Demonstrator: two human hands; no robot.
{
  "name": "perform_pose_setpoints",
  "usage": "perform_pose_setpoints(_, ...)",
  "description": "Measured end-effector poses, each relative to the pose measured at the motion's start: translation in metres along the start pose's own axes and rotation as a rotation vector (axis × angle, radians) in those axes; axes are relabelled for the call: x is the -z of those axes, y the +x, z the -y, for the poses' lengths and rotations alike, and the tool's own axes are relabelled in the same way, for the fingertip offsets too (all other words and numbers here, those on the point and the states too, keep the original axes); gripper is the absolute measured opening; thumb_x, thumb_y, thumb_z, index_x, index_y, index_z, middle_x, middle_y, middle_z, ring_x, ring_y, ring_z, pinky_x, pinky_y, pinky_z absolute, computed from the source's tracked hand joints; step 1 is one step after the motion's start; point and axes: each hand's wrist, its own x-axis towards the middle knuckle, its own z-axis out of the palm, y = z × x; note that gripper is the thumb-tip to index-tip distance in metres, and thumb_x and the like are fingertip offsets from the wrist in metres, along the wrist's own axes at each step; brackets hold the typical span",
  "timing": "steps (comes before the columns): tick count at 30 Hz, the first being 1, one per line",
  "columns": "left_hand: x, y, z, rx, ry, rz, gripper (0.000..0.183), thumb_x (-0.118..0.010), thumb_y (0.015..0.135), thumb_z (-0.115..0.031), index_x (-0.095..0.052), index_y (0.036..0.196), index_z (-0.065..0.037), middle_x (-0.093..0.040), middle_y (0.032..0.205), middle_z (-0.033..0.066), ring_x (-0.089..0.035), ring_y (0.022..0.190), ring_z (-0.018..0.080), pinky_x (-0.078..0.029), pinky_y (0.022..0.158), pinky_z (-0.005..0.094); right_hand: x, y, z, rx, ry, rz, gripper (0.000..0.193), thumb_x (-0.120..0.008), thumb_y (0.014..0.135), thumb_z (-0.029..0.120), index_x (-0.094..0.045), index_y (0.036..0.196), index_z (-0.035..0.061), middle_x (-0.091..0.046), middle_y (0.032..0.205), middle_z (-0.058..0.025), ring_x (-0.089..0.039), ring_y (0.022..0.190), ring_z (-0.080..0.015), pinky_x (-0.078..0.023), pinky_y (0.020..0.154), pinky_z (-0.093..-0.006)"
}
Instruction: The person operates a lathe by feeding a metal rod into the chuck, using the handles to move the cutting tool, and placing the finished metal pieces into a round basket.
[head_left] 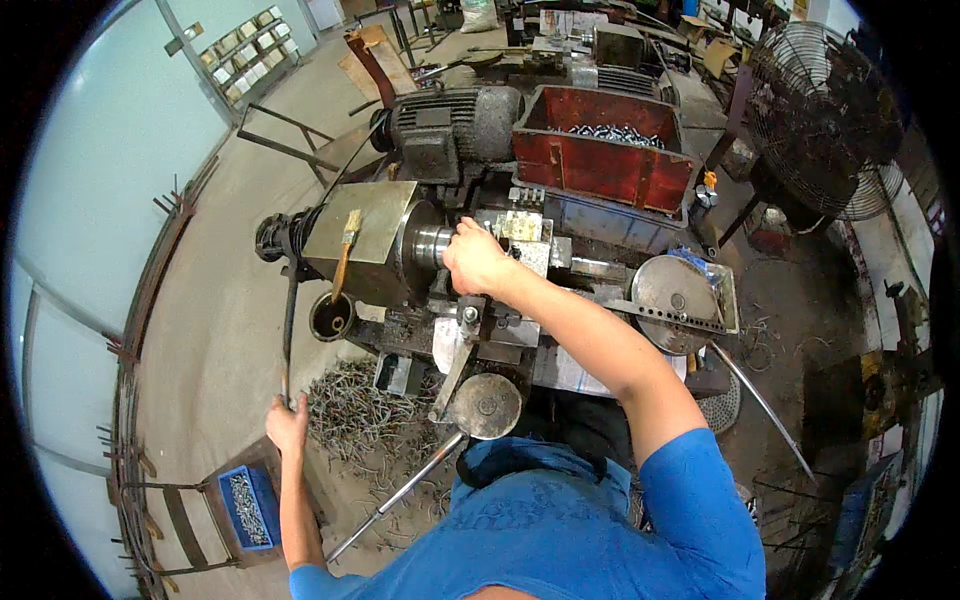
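Lathe spindle (pixel 432 246): bright, ringed metal, projecting from the right face of the headstock (pixel 375 275), near the middle of the view and just left of the right hand.
Right hand (pixel 475 260): stretched over the machine, fingers bent beside the spindle — the fingertips are hidden, so I cannot tell whether they grip anything.
Left hand (pixel 287 425): closed around the lower end of a long lever (pixel 288 340), well apart from the right hand.
Lever: dark and nearly upright, running from the left hand up toward the left end of the headstock.
Brush (pixel 342 268): lying with its bristles on the headstock's flat top, wooden handle slanting down toward a dark, round-mouthed pot (pixel 330 317).
Motor (pixel 460 120): ribbed and grimy, behind the headstock.
Red bin (pixel 605 165): beyond the right hand, holding small shiny metal parts.
Blue tray (pixel 250 507): lower left, filled with small metal pieces.
Shavings (pixel 365 400): tangled in a heap on the floor — between the left hand and the round disc (pixel 487 405).
Fan (pixel 825 120): large, caged, at upper right.
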Motion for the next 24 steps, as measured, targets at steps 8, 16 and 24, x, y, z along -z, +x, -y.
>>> perform_pose_setpoints(8,0.010,0.037,0.017,-0.097,-0.309,0.416,0.028,-0.065,0.077,-0.025,-0.056,0.074,0.001,-0.057,0.052,0.0099,-0.060,0.045,0.0186,-0.049,0.046,0.0324,0.034,-0.023,-0.009,-0.070,0.000,-0.126,0.020,-0.060,0.066,0.023,-0.070,0.076,0.0082,-0.066,0.082,-0.0122,-0.055,0.097,-0.0300,-0.029,0.102,-0.0419)
perform_pose_setpoints(16,-0.015,0.039,0.026,0.031,-0.816,0.461,0.018,-0.060,0.081,-0.011,-0.057,0.088,0.005,-0.058,0.058,0.0087,-0.060,0.049,0.0172,-0.047,0.046,0.0303,0.073,-0.085,-0.109,-0.443,0.076,-0.633,0.059,-0.063,0.059,0.013,-0.057,0.118,0.0100,-0.049,0.123,-0.0206,-0.049,0.106,-0.0393,-0.039,0.095,-0.0431)
perform_pose_setpoints(24,-0.022,0.065,0.028,0.141,-0.954,0.673,0.036,-0.064,0.084,-0.017,-0.046,0.099,0.010,-0.057,0.073,0.0105,-0.059,0.062,0.0195,-0.051,0.055,0.0321,-0.006,-0.267,-0.079,-0.567,0.577,-0.466,0.052,-0.060,0.056,0.012,-0.063,0.108,0.0053,-0.052,0.125,-0.0209,-0.052,0.110,-0.0378,-0.043,0.092,-0.0400)
